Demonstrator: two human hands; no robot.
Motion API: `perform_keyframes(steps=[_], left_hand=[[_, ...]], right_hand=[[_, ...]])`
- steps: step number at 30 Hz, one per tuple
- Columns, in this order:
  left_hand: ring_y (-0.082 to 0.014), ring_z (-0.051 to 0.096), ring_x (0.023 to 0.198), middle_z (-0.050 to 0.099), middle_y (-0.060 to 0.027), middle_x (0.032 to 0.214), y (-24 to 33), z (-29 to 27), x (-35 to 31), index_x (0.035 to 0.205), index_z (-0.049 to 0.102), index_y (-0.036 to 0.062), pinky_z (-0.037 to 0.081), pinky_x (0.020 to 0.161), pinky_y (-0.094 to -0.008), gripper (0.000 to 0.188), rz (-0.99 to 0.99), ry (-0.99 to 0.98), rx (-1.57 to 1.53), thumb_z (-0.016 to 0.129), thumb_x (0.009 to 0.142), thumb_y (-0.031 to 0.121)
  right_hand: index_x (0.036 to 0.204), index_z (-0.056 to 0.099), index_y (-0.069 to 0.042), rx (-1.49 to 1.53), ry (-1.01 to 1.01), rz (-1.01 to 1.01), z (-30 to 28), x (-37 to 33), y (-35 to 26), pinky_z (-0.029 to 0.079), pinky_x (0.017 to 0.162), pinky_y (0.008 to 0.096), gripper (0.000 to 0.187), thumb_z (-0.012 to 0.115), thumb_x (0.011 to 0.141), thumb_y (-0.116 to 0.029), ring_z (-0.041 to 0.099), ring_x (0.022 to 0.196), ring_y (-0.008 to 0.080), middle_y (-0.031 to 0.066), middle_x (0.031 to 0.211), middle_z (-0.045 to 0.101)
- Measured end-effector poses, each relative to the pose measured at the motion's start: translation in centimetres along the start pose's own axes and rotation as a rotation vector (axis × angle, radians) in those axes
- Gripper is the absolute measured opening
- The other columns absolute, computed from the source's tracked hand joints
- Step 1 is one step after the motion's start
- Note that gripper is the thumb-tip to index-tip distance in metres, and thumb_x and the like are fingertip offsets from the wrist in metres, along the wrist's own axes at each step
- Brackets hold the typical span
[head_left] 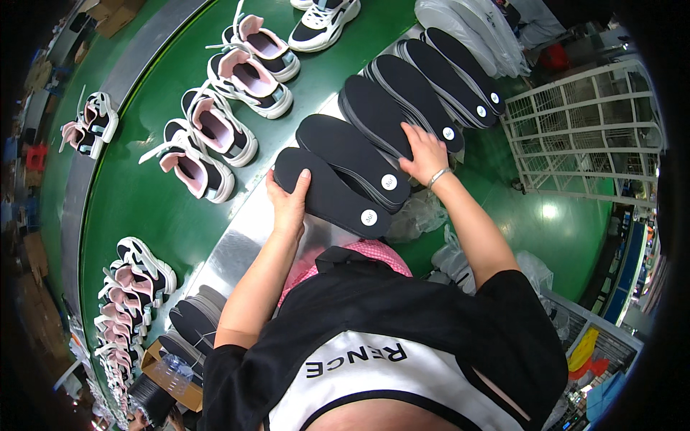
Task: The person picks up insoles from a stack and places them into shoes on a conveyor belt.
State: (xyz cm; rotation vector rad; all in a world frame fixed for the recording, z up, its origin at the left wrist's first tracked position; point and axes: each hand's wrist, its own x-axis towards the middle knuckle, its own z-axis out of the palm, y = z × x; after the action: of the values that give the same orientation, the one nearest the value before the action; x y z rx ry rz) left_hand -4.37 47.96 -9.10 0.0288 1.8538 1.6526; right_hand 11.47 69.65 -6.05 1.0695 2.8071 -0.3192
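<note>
Stacks of black insoles lie side by side along the metal edge of the bench, each visible heel marked with a round white sticker. My left hand (289,203) is closed on the nearest insole stack (327,192), thumb on top and fingers at its left edge. Beside it lies a second insole stack (345,147). My right hand (425,153), with a bracelet at the wrist, has its fingers stretched over the heel end of the third insole stack (370,108). Further insole stacks (406,82) continue toward the far right.
Black, white and pink sneakers (215,129) stand on the green conveyor (169,223) to the left, with more shoes (122,309) lower left. A white wire rack (582,129) stands right. Plastic-wrapped goods (467,29) sit at the far end; more insoles (198,316) lie near my left elbow.
</note>
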Motion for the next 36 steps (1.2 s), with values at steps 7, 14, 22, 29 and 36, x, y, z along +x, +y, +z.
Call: perform_keyframes(steps=[7,14,22,29,36], left_hand=[[-0.0303,0.026,0.118,0.025,-0.0232,0.126,2.0,-1.7,3.3,0.126,0.022,-0.0048,0.024,0.097,-0.0365,0.08,0.226,0.139,0.447,0.062,0.073,0.041],[-0.0253,0.043,0.109,0.046,-0.0192,0.116,10.9,5.9,11.1,0.119,0.038,-0.0053,0.031,0.092,-0.0296,0.056,0.355,-0.346,0.404,0.045,0.084,0.037],[-0.0274,0.031,0.121,0.035,-0.0212,0.127,8.0,15.0,15.4,0.126,0.03,-0.0017,0.024,0.098,-0.0328,0.067,-0.017,-0.708,0.642,0.036,0.083,0.05],[-0.0248,0.044,0.106,0.047,-0.017,0.116,8.6,15.9,15.8,0.122,0.038,-0.0003,0.035,0.087,-0.0319,0.064,0.002,-0.634,0.667,0.041,0.082,0.049],[-0.0173,0.048,0.098,0.052,-0.0081,0.107,9.0,12.3,16.2,0.118,0.043,0.0024,0.039,0.081,-0.0291,0.055,0.18,-0.455,0.575,0.045,0.082,0.043]], right_hand=[[0.115,0.045,-0.009,0.129,0.304,-0.208,-1.0,-0.9,2.5,0.034,0.088,0.0391,0.055,0.063,0.067,-0.029,0.044,0.104,0.0305,0.0146,0.114,0.045],[0.126,0.026,-0.007,1.455,0.725,0.894,3.6,-3.1,9.0,0.025,0.093,0.0397,0.069,0.045,0.078,-0.052,0.031,0.115,0.0247,0.0123,0.127,0.032],[0.13,0.019,-0.001,1.792,0.761,0.685,8.3,0.2,8.6,0.028,0.096,0.0309,0.074,0.041,0.081,-0.053,0.031,0.119,0.0236,0.0129,0.132,0.026],[0.129,0.021,-0.001,1.565,0.73,0.74,4.5,0.2,8.4,0.025,0.096,0.0337,0.074,0.045,0.08,-0.052,0.03,0.118,0.0247,0.0146,0.131,0.027],[0.128,0.028,-0.018,1.735,0.83,0.942,1.5,6.5,18.4,0.018,0.093,0.0564,0.064,0.042,0.078,-0.055,0.026,0.12,0.0302,0.0071,0.132,0.029]])
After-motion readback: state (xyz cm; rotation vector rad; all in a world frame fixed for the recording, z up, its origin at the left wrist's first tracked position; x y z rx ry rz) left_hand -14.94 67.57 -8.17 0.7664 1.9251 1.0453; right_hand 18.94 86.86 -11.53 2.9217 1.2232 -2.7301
